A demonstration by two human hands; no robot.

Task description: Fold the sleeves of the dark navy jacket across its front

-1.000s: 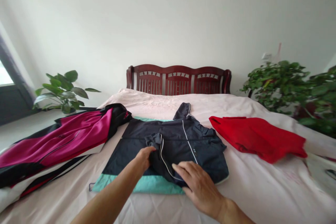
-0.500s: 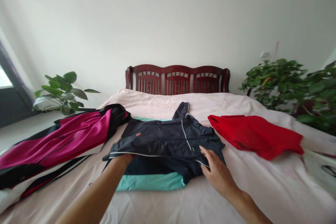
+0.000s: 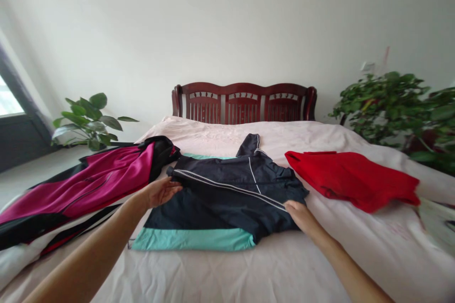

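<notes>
Here the navy jacket [image 3: 227, 194] lies mid-frame on the bed [image 3: 220, 274]. The left hand [image 3: 159, 191] cups the sleeve's cuff; the right hand [image 3: 298, 213] pinches its other end. Keep the sleeve taut, level across the chest.

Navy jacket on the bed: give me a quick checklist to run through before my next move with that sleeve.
1. Left hand on the sleeve end at the jacket's left edge: ok.
2. Right hand on the sleeve's other end at the right edge: ok.
3. Sleeve laid straight across the navy jacket: ok, it runs as a diagonal band.
4. Teal hem lying flat: ok.
5. Magenta jacket apart from the navy one: not ok, its dark edge meets the upper left corner.
6. Red garment apart: ok, bare sheet between.
</notes>
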